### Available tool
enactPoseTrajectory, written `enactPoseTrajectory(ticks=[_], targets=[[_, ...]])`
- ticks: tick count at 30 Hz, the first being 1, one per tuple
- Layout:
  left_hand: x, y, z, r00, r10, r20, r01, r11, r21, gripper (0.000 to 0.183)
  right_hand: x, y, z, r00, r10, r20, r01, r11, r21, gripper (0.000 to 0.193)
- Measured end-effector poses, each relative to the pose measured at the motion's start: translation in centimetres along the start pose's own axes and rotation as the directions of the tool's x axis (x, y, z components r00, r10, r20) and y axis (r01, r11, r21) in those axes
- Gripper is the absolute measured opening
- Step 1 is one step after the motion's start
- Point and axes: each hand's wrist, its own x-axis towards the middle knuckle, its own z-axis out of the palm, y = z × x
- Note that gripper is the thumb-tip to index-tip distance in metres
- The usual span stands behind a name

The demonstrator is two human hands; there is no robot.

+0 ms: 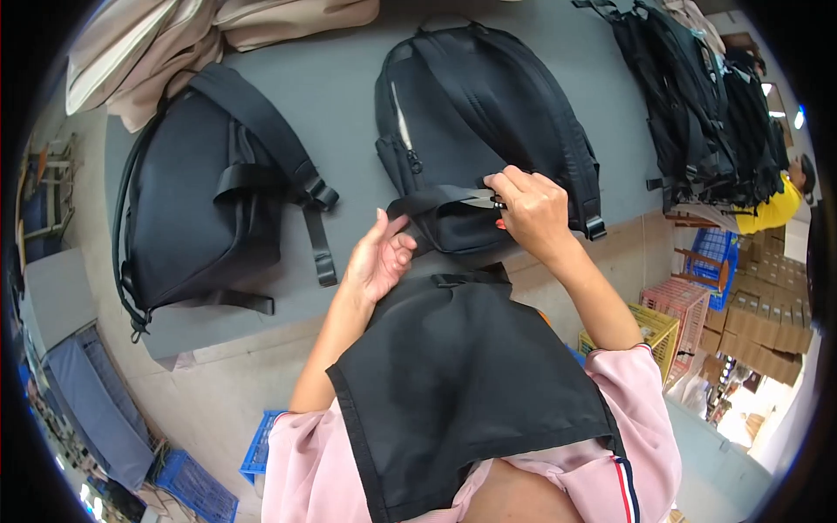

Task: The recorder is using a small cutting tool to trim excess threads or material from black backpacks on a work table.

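A black backpack [488,113] lies on the grey table in front of me, its shoulder straps facing up and a light zipper along its left side. My right hand [532,209] is closed around small scissors [478,200], whose pale blades point left over the bag's near end. A black webbing strap [423,206] loops beneath the blades. Close to this strap, my left hand [381,260] has its palm turned up, thumb apart from loosely curled fingers, with nothing visibly held. Slight blur softens its fingertips.
Another black backpack [205,200] rests at the table's left, straps trailing right. Beige bags [148,52] lie at the far left, and black bags [697,113] are piled at the far right. A person in yellow [772,207], crates [676,305] and cartons [772,318] are beyond.
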Motion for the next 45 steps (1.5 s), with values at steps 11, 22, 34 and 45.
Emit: enactPoseTrajectory(ticks=[11, 22, 34, 45], targets=[[-3.4, 4.7, 8.8, 0.477, 0.833, 0.281, -0.870, 0.402, 0.286, 0.022, -4.2, 1.2, -0.3, 0.912, 0.381, 0.154, -0.406, 0.893, 0.193, 0.046], [-3.3, 4.8, 9.2, 0.903, 0.357, 0.238, -0.412, 0.568, 0.712, 0.029, 0.0, -1.5, -5.1, 0.671, 0.612, 0.418, -0.592, 0.104, 0.799, 0.020], [-3.6, 2.6, 9.4, 0.922, 0.234, 0.308, -0.385, 0.636, 0.669, 0.039, 2.7, -2.3, -1.1, 0.700, 0.381, 0.604, -0.601, -0.142, 0.787, 0.010], [-3.2, 2.7, 9.7, 0.924, 0.307, 0.226, -0.381, 0.757, 0.531, 0.019, -0.1, -3.3, -2.4, 0.881, 0.459, 0.113, -0.432, 0.683, 0.589, 0.019]])
